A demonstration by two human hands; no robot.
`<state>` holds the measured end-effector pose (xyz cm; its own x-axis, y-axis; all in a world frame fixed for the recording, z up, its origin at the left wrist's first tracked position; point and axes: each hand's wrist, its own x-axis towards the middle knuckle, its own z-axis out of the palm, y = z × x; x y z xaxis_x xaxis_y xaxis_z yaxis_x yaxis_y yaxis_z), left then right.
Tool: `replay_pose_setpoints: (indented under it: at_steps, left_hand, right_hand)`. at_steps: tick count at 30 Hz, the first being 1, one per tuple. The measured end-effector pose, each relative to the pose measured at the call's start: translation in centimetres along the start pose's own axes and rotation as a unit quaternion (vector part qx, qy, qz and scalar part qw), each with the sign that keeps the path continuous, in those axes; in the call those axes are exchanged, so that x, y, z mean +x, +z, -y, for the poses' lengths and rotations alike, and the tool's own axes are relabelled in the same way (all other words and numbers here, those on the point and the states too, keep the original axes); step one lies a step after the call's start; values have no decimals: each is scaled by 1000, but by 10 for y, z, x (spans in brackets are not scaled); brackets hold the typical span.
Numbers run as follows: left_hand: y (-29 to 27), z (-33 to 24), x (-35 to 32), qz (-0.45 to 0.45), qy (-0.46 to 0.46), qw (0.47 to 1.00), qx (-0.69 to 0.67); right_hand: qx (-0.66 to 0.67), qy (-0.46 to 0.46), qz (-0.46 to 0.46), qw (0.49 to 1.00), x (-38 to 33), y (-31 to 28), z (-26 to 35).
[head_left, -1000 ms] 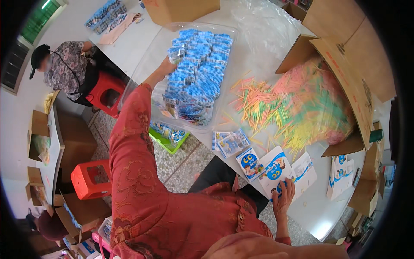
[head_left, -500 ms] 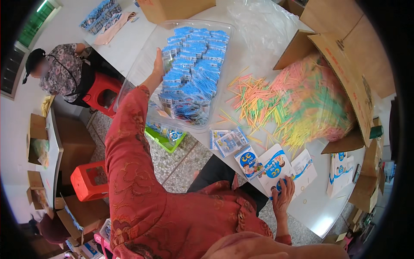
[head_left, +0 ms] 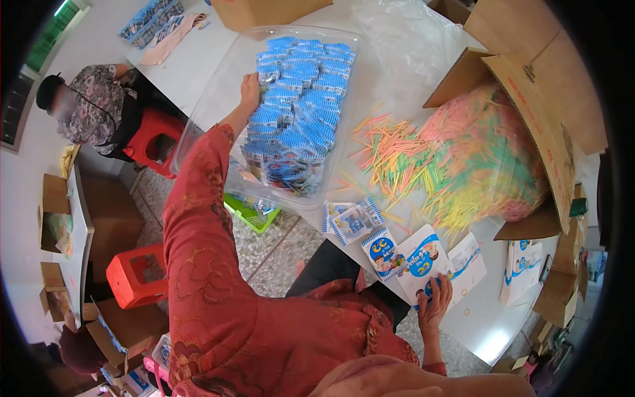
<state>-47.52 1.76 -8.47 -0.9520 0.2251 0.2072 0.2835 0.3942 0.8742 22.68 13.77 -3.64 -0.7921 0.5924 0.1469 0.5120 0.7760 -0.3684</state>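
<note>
My left hand (head_left: 249,94) reaches into a large clear plastic tub (head_left: 206,99), its fingers bent against the left edge of the packed rows. The fingers look closed on a packet there; their tips are partly hidden. Several small blue-and-white striped packets (head_left: 307,102) stand close together in the tub. My right hand (head_left: 435,303) lies with fingers apart on the lower part of a white-and-blue printed card (head_left: 423,255). Left of that card are a smaller printed packet (head_left: 381,251) and a few clear-fronted packets (head_left: 354,220).
Loose coloured thin sticks (head_left: 397,155) spill from a plastic bag (head_left: 489,152) in a tipped carton (head_left: 539,126). Printed cards (head_left: 521,268) lie at the right. A green basket (head_left: 251,215) sits below the table edge. Red stools (head_left: 135,274) and a seated person (head_left: 96,109) are at left.
My left hand has moved slightly up and right; its raised thumb has come down and its fingers bend against the packets. My right hand stays on the card.
</note>
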Motion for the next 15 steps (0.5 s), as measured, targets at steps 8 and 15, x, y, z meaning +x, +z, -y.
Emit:
replay_pose_setpoints:
  at_steps: [8,15]
  left_hand:
    - [18,-7,12,90,-117,918,-367]
    - [3,2,21,110,-108,964,-216]
  right_hand:
    - [-13,-3,8,1000,0,1,-1]
    - [-14,-7,7,1000,1,1,3]
